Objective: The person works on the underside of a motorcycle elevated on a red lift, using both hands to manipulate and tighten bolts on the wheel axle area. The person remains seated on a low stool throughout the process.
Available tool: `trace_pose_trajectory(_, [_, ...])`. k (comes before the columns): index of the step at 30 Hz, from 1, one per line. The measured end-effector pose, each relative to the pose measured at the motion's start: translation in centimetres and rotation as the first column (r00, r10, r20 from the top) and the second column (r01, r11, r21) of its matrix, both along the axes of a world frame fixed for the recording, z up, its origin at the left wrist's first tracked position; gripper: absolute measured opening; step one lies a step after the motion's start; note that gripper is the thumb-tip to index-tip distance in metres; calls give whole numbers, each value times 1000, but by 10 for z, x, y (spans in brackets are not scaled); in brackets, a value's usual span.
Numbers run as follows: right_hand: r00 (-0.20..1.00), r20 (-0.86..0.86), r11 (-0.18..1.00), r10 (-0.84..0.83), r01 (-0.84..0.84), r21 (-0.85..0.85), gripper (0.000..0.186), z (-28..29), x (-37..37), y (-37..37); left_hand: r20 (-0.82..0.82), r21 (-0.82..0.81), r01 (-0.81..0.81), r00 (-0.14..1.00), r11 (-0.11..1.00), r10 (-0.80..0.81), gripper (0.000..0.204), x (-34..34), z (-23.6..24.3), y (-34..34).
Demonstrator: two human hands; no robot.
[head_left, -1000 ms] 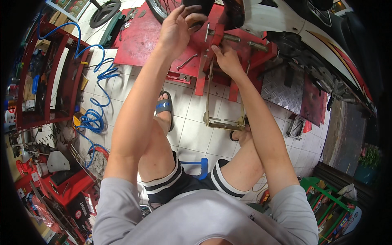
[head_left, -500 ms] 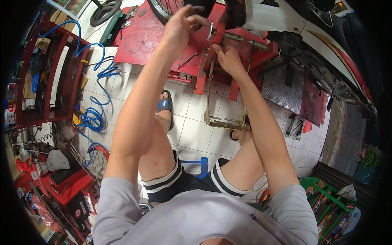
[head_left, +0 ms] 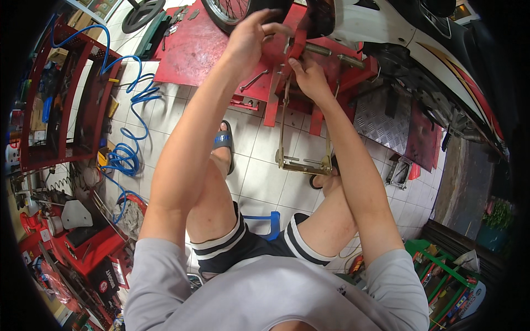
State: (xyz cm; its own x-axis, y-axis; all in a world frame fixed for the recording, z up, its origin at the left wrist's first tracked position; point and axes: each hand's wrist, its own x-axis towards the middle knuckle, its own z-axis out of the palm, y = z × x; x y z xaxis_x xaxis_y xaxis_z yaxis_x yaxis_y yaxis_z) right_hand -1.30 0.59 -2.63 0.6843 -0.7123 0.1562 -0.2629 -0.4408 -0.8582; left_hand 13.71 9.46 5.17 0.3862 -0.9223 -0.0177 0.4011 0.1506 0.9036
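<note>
Clamp point(head_left: 298, 43): red, located between 12 and 1 o'clock from the centre of the view, at the near part of the desk point(head_left: 190, 62). Its threaded screw point(head_left: 318, 49) points toward 3 o'clock; the motorcycle point(head_left: 381, 25) stands at 1 o'clock.

Right hand point(head_left: 312, 80): placed at the clamp's 5 o'clock side, thumb against the lower part of the red plate. The other fingers are largely hidden; whether they are clamped on it cannot be told. This placement probably steadies the plate from below and leaves its upper part accessible.

Left hand point(head_left: 246, 44): raised at the clamp's 9 o'clock side, fingers apart, loosely curved and blurred. Contact with the clamp cannot be told. The loose posture would suit light handling of a turning part.

Wrench point(head_left: 254, 81): lies on the desk at 12 o'clock, apart from both hands, presumably placed to be within reach.

Frame point(head_left: 303, 168): brass-coloured, extends from beneath the clamp toward 6 o'clock, over the floor point(head_left: 256, 165).
</note>
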Motion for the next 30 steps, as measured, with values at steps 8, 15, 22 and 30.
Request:
trace_pose_trajectory(8, [999,-34,1000,-14,13,-8,35,-3,1,-3,69,48,-41,997,998,37,44,5,-8,-2])
trace_pose_trajectory(15, [1000,-5,1000,11,-11,-22,36,-3,4,0,61,107,-61,997,992,54,40,9,-10,-2])
trace_pose_trajectory(22, [999,-34,1000,-13,13,-6,37,-3,2,-3,118,90,-73,991,993,62,40,-1,-5,1])
trace_pose_trajectory(30, [999,-49,1000,5,-4,20,38,4,2,2,-18,66,-3,1000,998,4,45,4,-2,1])
